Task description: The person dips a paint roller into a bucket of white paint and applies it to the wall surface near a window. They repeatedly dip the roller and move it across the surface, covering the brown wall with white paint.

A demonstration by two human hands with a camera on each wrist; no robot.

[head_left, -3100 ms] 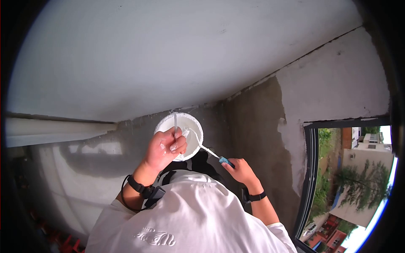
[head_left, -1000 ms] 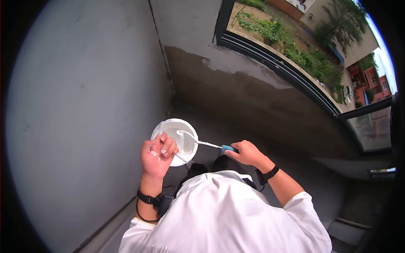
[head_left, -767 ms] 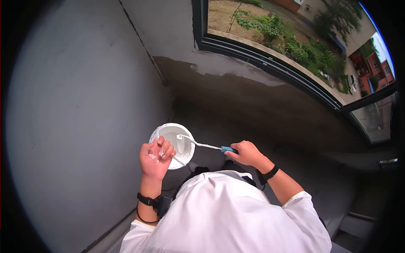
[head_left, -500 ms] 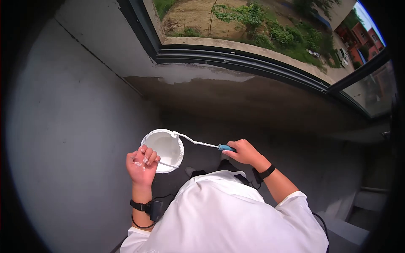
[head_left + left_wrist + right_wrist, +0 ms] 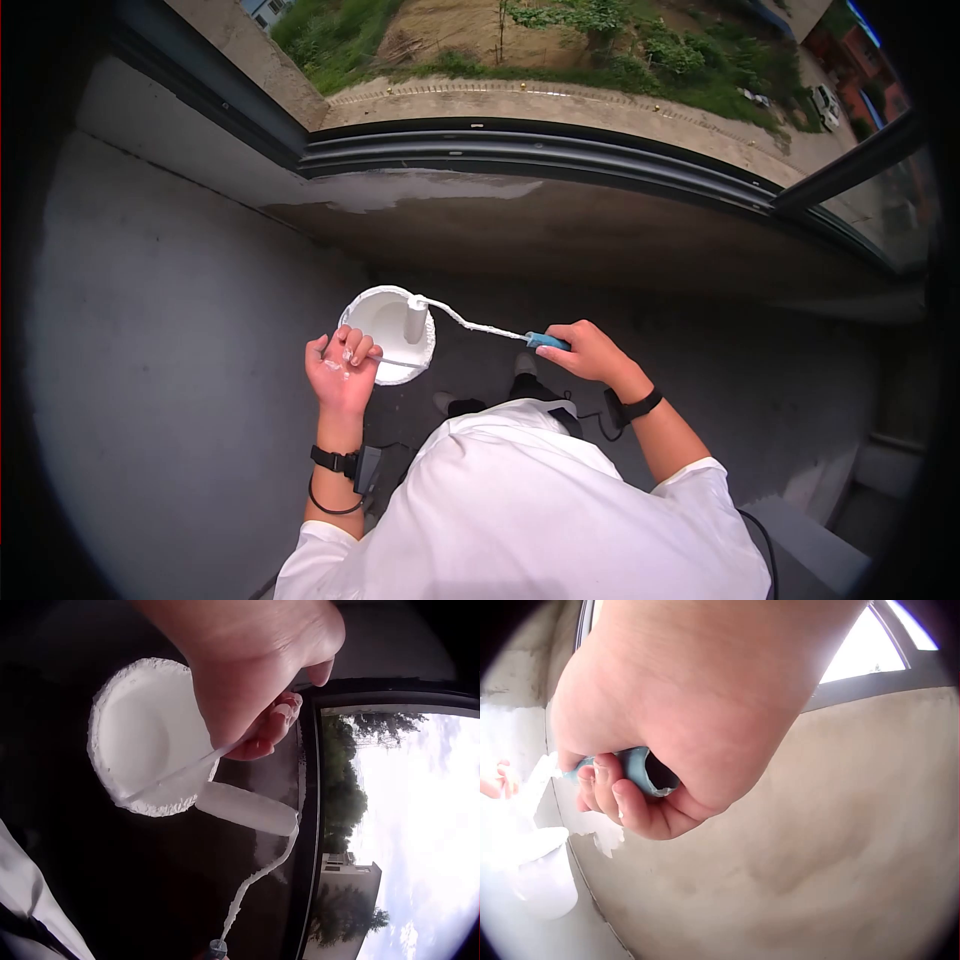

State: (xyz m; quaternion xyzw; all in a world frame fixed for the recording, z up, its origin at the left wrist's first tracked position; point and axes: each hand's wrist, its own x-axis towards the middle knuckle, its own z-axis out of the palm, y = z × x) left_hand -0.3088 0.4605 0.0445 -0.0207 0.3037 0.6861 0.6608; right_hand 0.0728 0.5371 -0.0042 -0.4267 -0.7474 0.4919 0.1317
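Though white-coated, roller (image 5: 247, 808) by bucket (image 5: 120, 742).

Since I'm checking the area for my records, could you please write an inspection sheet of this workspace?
Surface: grey floor, dimly lit.
Job's things: white bucket, rim coated white; roller at its mouth, contact unclear.
Clutter: one pale flat shape, lower right of the head view, unidentifiable.
Hands: left hand holds the bail; right hand grips the blue handle.
Cables: black cable looped below the left wrist.
Surroundings: dark-framed window above a patchy wall.
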